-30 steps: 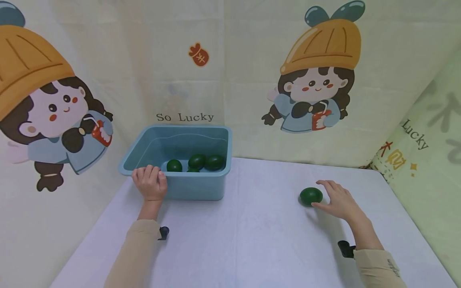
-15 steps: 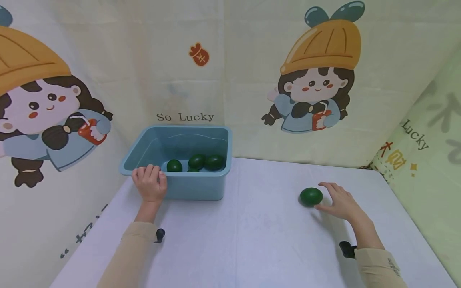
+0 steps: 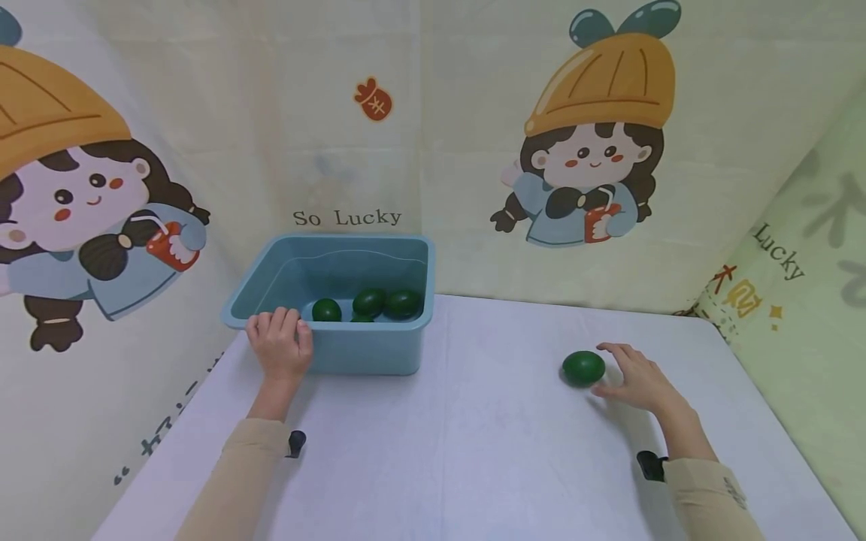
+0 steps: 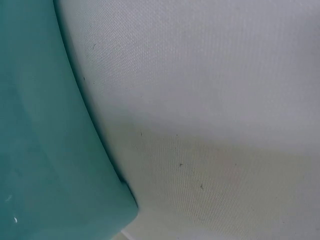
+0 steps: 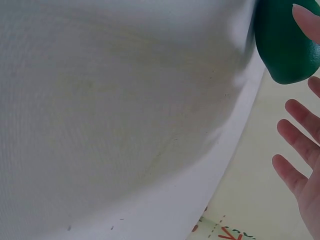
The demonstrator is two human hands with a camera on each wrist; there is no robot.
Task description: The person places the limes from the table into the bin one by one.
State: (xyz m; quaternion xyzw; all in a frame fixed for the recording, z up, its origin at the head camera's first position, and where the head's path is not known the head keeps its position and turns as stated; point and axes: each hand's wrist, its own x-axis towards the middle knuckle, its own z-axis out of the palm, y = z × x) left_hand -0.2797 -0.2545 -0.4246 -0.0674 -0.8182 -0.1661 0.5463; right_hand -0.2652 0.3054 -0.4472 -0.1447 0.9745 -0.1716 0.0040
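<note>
In the head view my left hand (image 3: pixel 280 347) has its fingers curled over the near rim of a blue plastic bin (image 3: pixel 368 351). Inside the bin lie several dark-green oval fruits (image 3: pixel 404 304), one mostly hidden by the near wall. To the right, a smooth green oval fruit (image 3: pixel 583 369), its exact kind unclear, lies on the white tabletop (image 3: pixel 473 451). My right hand (image 3: pixel 636 381) is just right of it, thumb and fingers spread apart and holding nothing. The right wrist view shows the fruit (image 5: pixel 287 42) behind the thumb tip, with the fingers (image 5: pixel 300 135) spaced apart.
A cream cloth with cartoon figures (image 3: pixel 588 173) hangs behind the table, close to the bin's back. A similar cloth (image 3: pixel 805 361) covers the right side, another the left. Small black devices (image 3: pixel 652 466) sit at both wrists.
My right hand has drawn back slightly to the right from the lone fruit. My left forearm has shifted a little left while that hand stays on the rim. The left cloth has shifted.
</note>
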